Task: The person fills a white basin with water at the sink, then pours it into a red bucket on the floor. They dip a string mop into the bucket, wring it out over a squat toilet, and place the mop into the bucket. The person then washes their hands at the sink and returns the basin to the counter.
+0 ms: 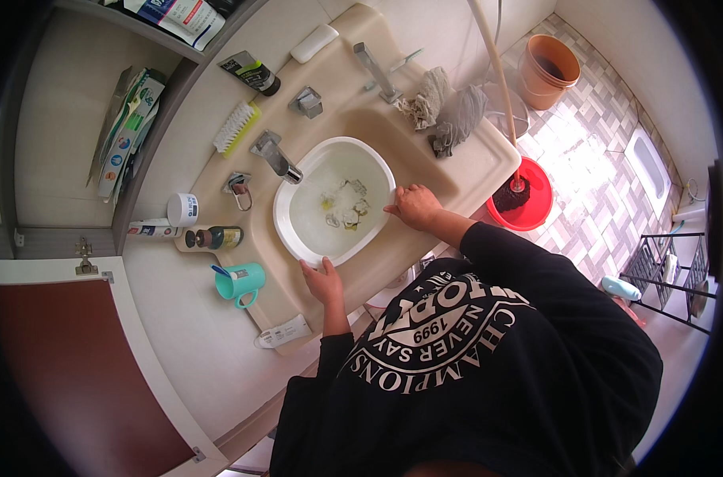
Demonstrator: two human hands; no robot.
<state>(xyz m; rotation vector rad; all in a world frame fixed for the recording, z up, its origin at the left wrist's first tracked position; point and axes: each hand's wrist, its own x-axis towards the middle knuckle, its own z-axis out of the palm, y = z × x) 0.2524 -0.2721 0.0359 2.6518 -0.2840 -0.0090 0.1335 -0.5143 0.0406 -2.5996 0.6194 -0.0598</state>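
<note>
A white plastic basin (pixel 282 229) stands in the beige washbasin (pixel 445 173), under the chrome faucet (pixel 278 156). Clear water (pixel 313 220) fills much of it, and its surface is stirred and bubbly below the spout. Yellowish and dark patches show in the middle, too blurred to name. My right hand (pixel 418 207) grips the basin's right rim, fingers curled and thumb against the edge. At the near left rim, my left hand (pixel 322 282) holds the basin with thumb and fingertips; its other fingers are partly hidden.
Grey wet cloths (pixel 459 119) lie on the washbasin's right ledge, near a second spout (pixel 373 68). Left stand a scrub brush (pixel 236 128), dark bottles (pixel 218 237) and a turquoise mug (pixel 242 283). A cabinet door (pixel 81 369) hangs open. On the floor are a red bucket (pixel 540 208) and an orange bucket (pixel 540 92).
</note>
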